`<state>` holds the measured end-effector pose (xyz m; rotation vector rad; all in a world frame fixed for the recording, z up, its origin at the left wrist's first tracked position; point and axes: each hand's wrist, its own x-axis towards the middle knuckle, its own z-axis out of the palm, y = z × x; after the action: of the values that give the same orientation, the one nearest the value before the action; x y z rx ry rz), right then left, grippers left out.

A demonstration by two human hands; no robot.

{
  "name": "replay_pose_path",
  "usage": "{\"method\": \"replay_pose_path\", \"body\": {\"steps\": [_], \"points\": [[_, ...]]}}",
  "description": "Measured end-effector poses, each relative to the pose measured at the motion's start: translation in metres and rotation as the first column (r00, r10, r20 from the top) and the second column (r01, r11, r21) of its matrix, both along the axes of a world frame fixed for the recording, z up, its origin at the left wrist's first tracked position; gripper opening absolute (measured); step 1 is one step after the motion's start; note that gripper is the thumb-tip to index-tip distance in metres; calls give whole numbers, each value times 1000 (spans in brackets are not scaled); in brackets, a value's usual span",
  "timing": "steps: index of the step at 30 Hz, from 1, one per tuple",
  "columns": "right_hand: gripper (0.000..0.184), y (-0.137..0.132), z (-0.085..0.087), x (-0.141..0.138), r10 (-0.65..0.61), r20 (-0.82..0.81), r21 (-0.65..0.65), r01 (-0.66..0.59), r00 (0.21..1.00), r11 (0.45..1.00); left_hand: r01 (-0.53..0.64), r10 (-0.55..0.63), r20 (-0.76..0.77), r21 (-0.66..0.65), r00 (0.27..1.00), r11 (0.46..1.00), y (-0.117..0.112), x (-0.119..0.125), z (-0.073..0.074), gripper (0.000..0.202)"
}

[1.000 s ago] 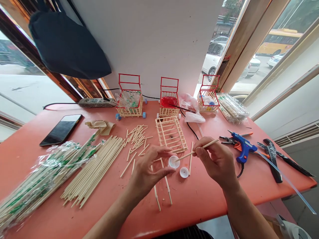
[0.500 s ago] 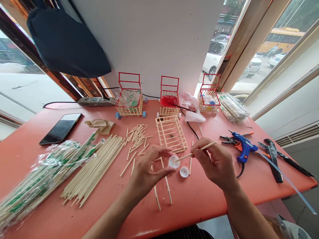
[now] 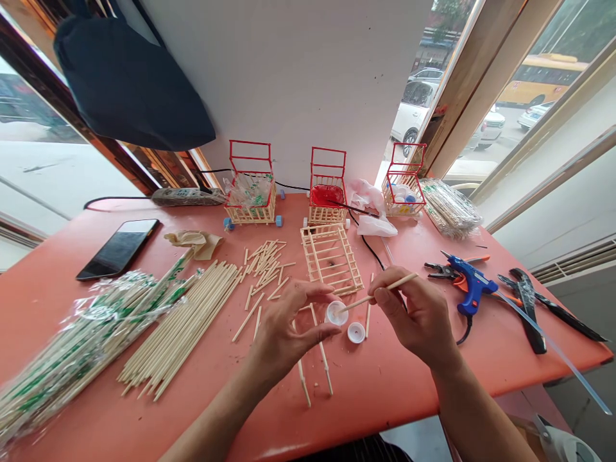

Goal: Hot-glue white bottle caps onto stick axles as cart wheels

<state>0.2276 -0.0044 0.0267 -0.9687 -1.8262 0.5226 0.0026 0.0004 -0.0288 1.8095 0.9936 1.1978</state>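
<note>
White cap (image 3: 336, 313) is pinched over the surface (image 3: 385, 398) by the narrowed grip of the left hand (image 3: 291, 316), a stick (image 3: 356, 304) held tip-in by the closed right hand (image 3: 414, 314), with a slatted frame (image 3: 332, 259) built but a second cap (image 3: 356, 332) (just beside) left unattached.

Table (image 3: 375, 398): three carts in a row along back edge; left cart (image 3: 250, 217), middle cart (image 3: 327, 217), right cart (image 3: 402, 209); power strip (image 3: 187, 196) toward back left corner; stick packet (image 3: 452, 208) at back right corner; phone (image 3: 118, 250) near left edge; bagged sticks (image 3: 86, 353) toward front left corner, long sticks (image 3: 180, 330) just right of them; short sticks (image 3: 264, 266) between long sticks and frame (image 3: 332, 260); frame before middle cart; glue gun (image 3: 474, 282) toward right edge, pliers (image 3: 443, 272) at its left; held cap (image 3: 333, 314) in left hand (image 3: 289, 321); held stick (image 3: 402, 280) in right hand (image 3: 414, 314); loose cap (image 3: 356, 332) between hands, on table.
</note>
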Motion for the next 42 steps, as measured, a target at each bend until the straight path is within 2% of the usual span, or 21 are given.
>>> {"method": "replay_pose_path", "body": {"steps": [16,25,42], "points": [[15,1,-3,0,-37,-30,-8,37,999,999,29,-29,-7,-13,1000,999,0,1,-1,38],[11,1,-3,4,28,-93,-105,-37,995,994,24,-24,2,2,1000,1000,-1,0,-1,38],[13,2,-2,-2,1,-123,-54,-8,992,999,25,-25,-11,13,1000,1000,-2,1,0,37]]}}
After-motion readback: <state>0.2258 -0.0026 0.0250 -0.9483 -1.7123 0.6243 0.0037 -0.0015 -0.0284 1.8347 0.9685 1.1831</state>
